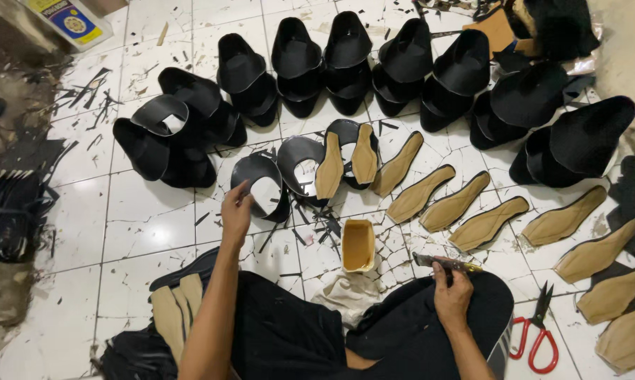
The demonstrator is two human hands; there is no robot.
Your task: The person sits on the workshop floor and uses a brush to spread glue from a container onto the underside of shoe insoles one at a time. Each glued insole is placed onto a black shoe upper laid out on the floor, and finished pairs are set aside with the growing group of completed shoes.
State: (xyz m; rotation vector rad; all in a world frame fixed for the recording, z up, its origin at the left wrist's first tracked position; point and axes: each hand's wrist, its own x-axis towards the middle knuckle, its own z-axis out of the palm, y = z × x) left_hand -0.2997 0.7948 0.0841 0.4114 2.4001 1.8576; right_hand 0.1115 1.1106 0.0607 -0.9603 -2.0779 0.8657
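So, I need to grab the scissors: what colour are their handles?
Red; the scissors lie on the tiled floor, seen in the head view.

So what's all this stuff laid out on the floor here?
Uppers: many, black, stacked in a row along the top and left.
Open uppers: about three, black, middle, just ahead of the person.
Insoles: a dozen or so, tan, in a line running to the right edge; a few more by the left knee.
Tub: one, yellowish, middle.
Scissors: one pair, red handles, bottom right.
Rag: one, whitish, under the tub.
Scraps: many, black, scattered on the white tiles.
Left hand: touching an open upper.
Right hand: holding a brush.
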